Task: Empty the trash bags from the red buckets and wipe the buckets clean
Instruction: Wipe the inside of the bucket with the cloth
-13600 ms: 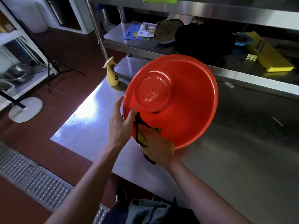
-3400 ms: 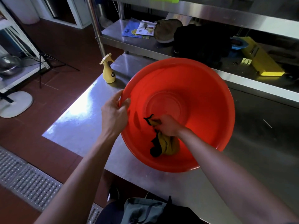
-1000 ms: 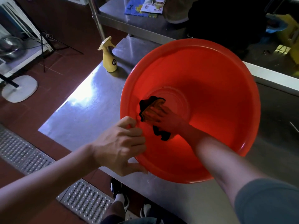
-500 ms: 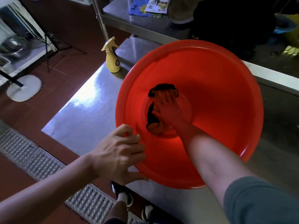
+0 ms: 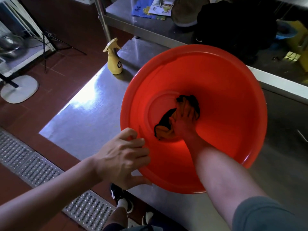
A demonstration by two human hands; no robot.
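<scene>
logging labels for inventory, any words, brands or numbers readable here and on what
None can be read.
Yellow spray bottle: dark round emblem, too small to read.
Blue printed sheet on the shelf: pictures only, blurred.
White leaflet beside it: print too small.
Red bucket: no marking visible.

We are finding no words or numbers we can read. The yellow spray bottle (image 5: pixel 114 61) left of centre is carrying a small round dark label, too blurred to make out, and the printed leaflets (image 5: pixel 160 6) at the top edge are showing only unreadable print.
</scene>
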